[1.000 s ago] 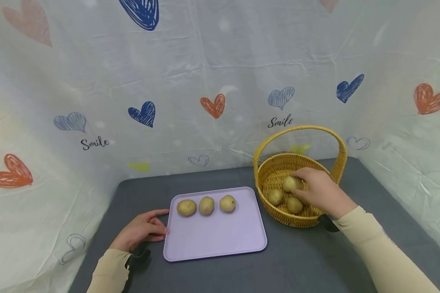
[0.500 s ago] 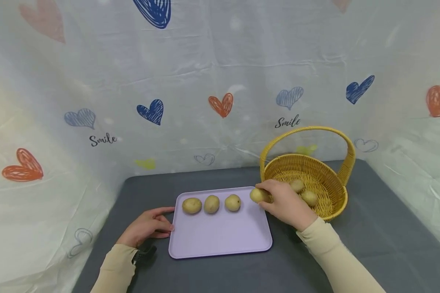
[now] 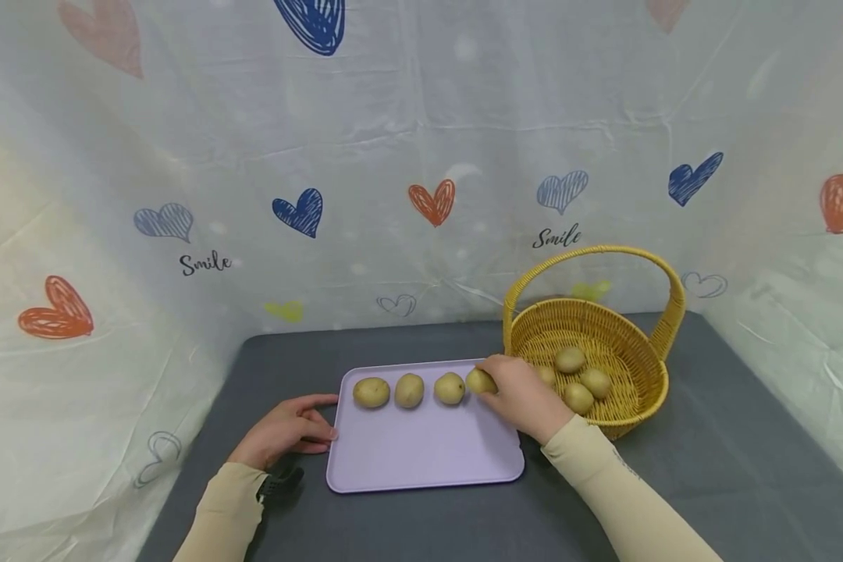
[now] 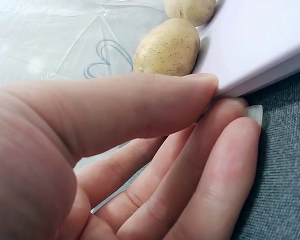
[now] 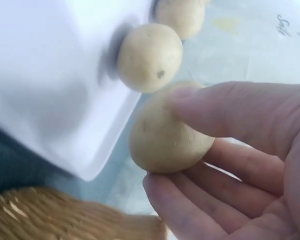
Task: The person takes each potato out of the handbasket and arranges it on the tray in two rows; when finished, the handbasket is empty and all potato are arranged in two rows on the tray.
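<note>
In the head view my right hand (image 3: 524,398) holds a potato (image 3: 481,381) over the far right part of the lilac tray (image 3: 425,460). Thumb and fingers grip its sides in the right wrist view, where the potato (image 5: 170,132) appears close to its neighbour. A row of three potatoes lies along the tray's far side: an oblong potato (image 3: 371,393), a middle potato (image 3: 409,390) and a rounder potato (image 3: 449,388). At the tray's left edge is my left hand (image 3: 284,432). Its thumb and fingertips pinch the rim in the left wrist view.
A yellow wicker basket (image 3: 628,343) with a tall handle stands right of the tray, several potatoes (image 3: 595,382) inside. The right forearm passes in front of it. A dark grey cloth (image 3: 421,531) covers the table; a heart-printed sheet (image 3: 365,156) hangs behind.
My right hand has taken a potato from the basket and carried it left over the tray, beside the row. My left hand has stayed at the tray's left edge. The head view has shifted slightly.
</note>
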A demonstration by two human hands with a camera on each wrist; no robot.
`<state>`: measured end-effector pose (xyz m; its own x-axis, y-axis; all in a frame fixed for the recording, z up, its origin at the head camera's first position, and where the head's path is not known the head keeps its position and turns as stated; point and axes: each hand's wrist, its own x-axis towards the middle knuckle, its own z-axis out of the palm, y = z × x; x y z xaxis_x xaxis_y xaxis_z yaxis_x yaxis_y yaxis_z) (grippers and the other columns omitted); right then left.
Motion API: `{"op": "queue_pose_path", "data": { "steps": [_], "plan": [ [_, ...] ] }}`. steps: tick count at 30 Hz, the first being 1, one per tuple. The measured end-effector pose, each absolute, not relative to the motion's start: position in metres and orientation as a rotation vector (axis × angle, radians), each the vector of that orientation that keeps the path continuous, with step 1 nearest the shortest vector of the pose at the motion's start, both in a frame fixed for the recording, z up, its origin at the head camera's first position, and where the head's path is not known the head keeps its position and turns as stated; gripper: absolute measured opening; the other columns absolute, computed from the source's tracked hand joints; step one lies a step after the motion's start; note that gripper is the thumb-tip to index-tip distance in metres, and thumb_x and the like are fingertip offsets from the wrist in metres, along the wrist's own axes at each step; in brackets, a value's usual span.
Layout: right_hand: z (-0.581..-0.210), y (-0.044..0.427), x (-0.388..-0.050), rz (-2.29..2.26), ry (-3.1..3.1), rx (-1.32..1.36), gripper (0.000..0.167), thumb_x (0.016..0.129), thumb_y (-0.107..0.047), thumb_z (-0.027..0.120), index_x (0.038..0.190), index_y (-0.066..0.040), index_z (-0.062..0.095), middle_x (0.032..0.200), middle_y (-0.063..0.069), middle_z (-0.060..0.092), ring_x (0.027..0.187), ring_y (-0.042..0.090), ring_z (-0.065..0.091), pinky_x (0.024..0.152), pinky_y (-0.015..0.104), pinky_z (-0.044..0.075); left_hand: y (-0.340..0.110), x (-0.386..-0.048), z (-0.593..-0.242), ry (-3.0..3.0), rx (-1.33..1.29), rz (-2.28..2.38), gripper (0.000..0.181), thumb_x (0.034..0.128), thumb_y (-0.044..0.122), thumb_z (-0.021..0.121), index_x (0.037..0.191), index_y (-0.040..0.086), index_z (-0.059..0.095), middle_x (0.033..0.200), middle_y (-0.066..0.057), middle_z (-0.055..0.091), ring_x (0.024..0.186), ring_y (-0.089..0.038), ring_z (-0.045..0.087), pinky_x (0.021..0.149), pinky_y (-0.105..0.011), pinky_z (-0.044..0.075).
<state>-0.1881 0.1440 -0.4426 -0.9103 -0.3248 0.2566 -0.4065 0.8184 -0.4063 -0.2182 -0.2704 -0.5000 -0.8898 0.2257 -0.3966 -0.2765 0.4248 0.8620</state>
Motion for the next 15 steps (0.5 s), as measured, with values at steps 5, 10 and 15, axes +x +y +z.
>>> {"op": "queue_pose_path", "data": {
  "steps": [5,10,15],
  "plan": [
    [-0.45,0.142,-0.191,0.669,-2.841,0.543,0.033,0.092,-0.005,0.084,0.123,0.002,0.076,0.122,0.019,0.078,0.115,0.036,0.075,0.099,0.051,0.062,-0.27,-0.219,-0.501,2.224,-0.042,1.471,0.086,0.0845,0.016,0.092,0.159,0.007,0.051,0.096,-0.012,0.075,0.086,-0.021,0.076,0.079,-0.038,0.069],
    [-0.452,0.14,-0.193,0.64,-2.852,0.522,0.031,0.093,-0.007,0.084,0.121,0.002,0.076,0.119,0.019,0.078,0.111,0.036,0.076,0.096,0.05,0.063,-0.264,-0.217,-0.5,2.266,-0.097,1.481,0.077,0.0877,0.018,0.091,0.155,0.007,0.056,0.094,-0.012,0.074,0.082,-0.021,0.076,0.075,-0.037,0.069],
    [-0.453,0.138,-0.194,0.622,-2.851,0.529,0.027,0.093,-0.006,0.083,0.117,0.003,0.076,0.111,0.02,0.078,0.104,0.036,0.076,0.09,0.051,0.063,-0.253,-0.213,-0.497,2.364,-0.168,1.473,0.063,0.0903,0.021,0.089,0.147,0.009,0.064,0.087,-0.013,0.071,0.072,-0.019,0.075,0.067,-0.035,0.067]
  ]
}}
